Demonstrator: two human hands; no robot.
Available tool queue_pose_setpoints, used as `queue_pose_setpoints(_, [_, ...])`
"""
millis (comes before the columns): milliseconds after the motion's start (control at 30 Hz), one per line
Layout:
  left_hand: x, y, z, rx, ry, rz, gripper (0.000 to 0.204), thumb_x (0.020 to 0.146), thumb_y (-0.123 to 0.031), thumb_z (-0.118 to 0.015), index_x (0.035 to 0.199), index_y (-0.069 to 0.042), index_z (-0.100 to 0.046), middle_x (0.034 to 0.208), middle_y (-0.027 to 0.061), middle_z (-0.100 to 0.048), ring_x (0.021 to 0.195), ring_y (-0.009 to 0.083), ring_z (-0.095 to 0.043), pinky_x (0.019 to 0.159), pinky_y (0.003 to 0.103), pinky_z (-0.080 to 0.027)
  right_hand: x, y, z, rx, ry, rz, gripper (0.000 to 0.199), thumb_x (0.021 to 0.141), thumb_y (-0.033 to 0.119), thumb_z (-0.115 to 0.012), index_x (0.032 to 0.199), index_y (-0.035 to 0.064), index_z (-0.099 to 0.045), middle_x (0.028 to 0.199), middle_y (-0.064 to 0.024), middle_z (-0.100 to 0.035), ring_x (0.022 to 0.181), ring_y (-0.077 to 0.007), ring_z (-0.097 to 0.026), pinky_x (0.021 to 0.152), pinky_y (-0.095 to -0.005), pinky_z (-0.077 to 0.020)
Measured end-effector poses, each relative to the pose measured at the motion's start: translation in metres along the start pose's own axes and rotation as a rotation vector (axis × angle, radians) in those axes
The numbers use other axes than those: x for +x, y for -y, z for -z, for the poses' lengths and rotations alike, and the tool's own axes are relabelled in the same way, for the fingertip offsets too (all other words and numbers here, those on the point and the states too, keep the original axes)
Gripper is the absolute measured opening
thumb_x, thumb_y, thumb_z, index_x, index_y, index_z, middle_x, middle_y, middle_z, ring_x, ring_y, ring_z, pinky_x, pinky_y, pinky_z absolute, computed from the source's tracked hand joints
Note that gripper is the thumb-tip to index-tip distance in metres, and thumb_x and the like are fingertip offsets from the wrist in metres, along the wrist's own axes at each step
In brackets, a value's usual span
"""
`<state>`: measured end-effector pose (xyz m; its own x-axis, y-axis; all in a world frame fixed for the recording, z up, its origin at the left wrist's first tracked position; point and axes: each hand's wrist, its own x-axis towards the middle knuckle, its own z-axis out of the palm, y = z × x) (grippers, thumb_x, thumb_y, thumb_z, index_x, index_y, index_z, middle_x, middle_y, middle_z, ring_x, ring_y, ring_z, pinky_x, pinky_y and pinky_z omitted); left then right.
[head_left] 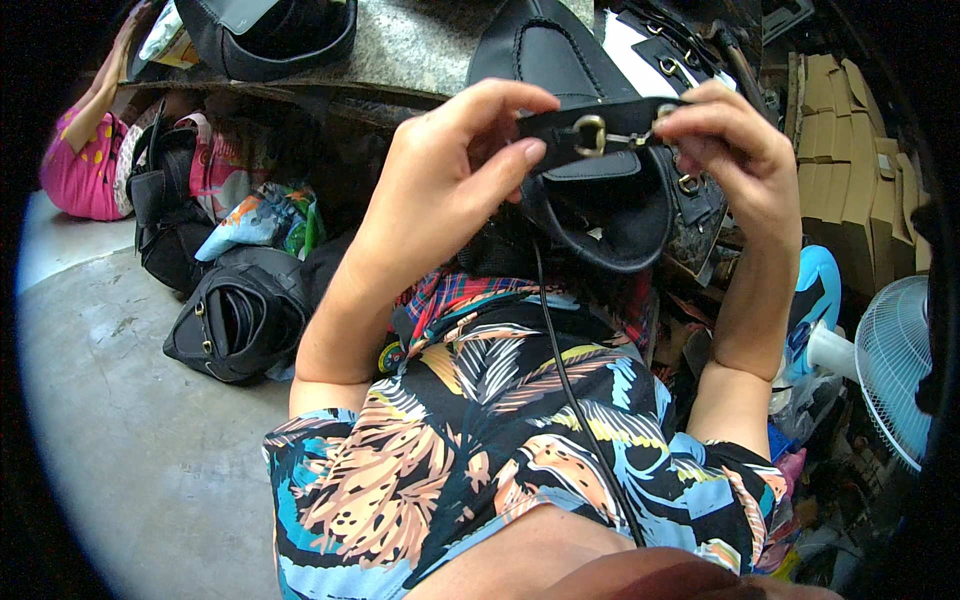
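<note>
Between my two hands a short black leather strap [560, 136] with a gold-coloured metal bit fitting is stretched out, held up in front of me. My left hand [440, 150] pinches its left end between thumb and fingers. Its right end, beside the metal fitting, is gripped by the fingertips of my right hand [735, 140]. Just behind and below the strap, a black leather bag [600, 235] with a braided seam rests at the table's edge, its dark opening toward me. More black straps [675, 62] with gold-coloured fittings lie to its right.
Another black leather bag [265, 45] stands on the worn grey table [410, 50]. One more black bag [240, 320] with gold-coloured hardware sits on the concrete floor. Stacked cardboard [845, 160] and a white fan [895, 370] are at right. At far left shows another person's arm [95, 95].
</note>
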<state>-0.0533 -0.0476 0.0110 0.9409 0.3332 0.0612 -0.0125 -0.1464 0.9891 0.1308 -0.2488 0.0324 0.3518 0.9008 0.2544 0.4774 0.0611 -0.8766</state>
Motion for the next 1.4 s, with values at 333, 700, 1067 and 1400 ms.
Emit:
queue_pose_setpoints(333, [0.053,0.018,0.008,0.210,-0.143,-0.107,0.023,0.086,0.000,-0.065,0.108,-0.002,-0.061,0.077,0.0013,-0.059,0.070,0.0062,-0.054,0.062,0.022,-0.045,0.021,-0.044,-0.007,0.213,-0.098,-0.205,0.024,0.096,0.007,-0.056,0.117,0.0046,-0.067,0.103,-0.0031,-0.066,0.082,-0.0085,-0.065,0.072,-0.0232,-0.0556])
queue_pose_setpoints(700, [0.049,0.043,0.010,0.256,-0.141,-0.123,0.040,0.080,-0.011,-0.075,0.118,-0.005,-0.064,0.082,0.0036,-0.060,0.075,0.0103,-0.056,0.068,0.025,-0.048,0.018,-0.057,-0.022,0.275,-0.137,-0.212,0.025,0.095,0.006,-0.057,0.118,0.0027,-0.066,0.106,-0.0030,-0.067,0.082,-0.0062,-0.063,0.074,-0.0193,-0.0524])
queue_pose_setpoints(1067, [0.043,0.037,0.007,0.250,-0.138,-0.128,0.044,0.078,-0.010,-0.076,0.120,-0.005,-0.063,0.086,0.0040,-0.061,0.074,0.0106,-0.055,0.069,0.024,-0.048,0.018,-0.058,-0.028,0.319,-0.187,-0.295,0.025,0.094,0.005,-0.057,0.118,0.0006,-0.065,0.099,-0.0033,-0.067,0.079,-0.0048,-0.061,0.071,-0.0182,-0.0509])
queue_pose_setpoints(1400, [0.045,0.038,0.012,0.183,-0.104,-0.147,0.041,0.088,-0.008,-0.068,0.127,-0.004,-0.058,0.098,0.0020,-0.062,0.079,0.0059,-0.059,0.064,0.019,-0.048,0.023,-0.058,-0.026,0.343,-0.216,-0.288,0.028,0.094,0.007,-0.058,0.121,0.0010,-0.063,0.106,-0.0054,-0.067,0.079,-0.0070,-0.064,0.071,-0.0203,-0.0526])
